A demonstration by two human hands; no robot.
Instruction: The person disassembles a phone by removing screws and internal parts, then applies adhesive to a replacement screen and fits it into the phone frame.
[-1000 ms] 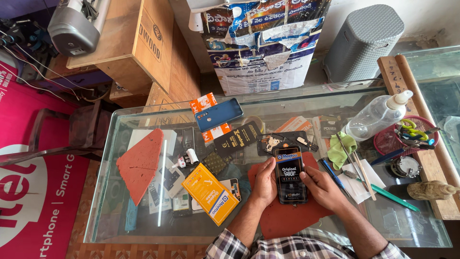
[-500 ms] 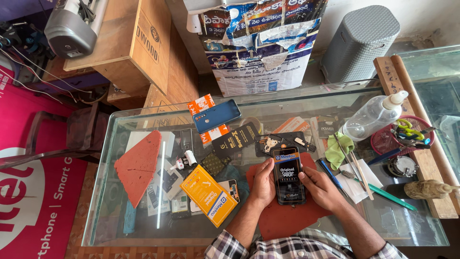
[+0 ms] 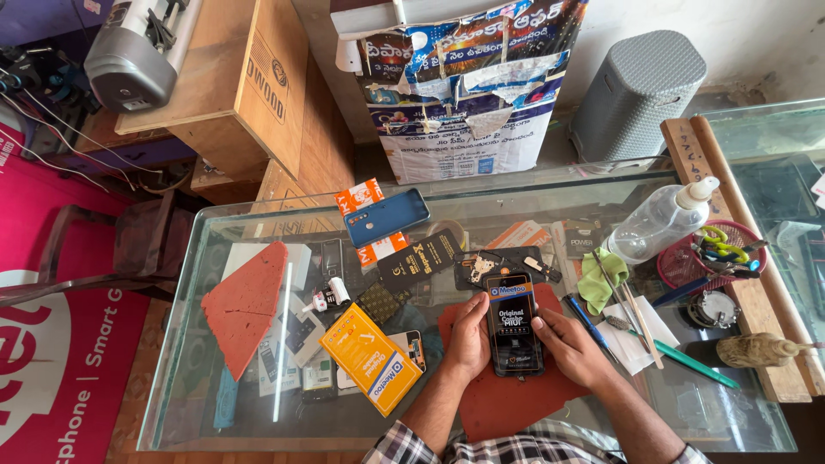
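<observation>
A black phone screen part with a printed film on its face [image 3: 514,325] lies on a dark red mat [image 3: 516,391] on the glass counter [image 3: 284,430]. My left hand [image 3: 468,337] grips its left edge. My right hand [image 3: 569,347] holds its right edge, fingers curled against the side. Both forearms come in from the bottom edge in checked sleeves. Just beyond the screen part sits an opened black phone body [image 3: 503,265] with small parts showing.
A yellow box [image 3: 369,358] lies left of my hands, an orange triangular piece [image 3: 245,301] further left. A blue phone case [image 3: 387,216] sits at the back. Right: green cloth [image 3: 601,279], clear bottle [image 3: 666,222], red basket of tools [image 3: 713,258], teal tool [image 3: 687,361].
Both hands stay on the screen part at the same spot; only the camera view shifted slightly.
</observation>
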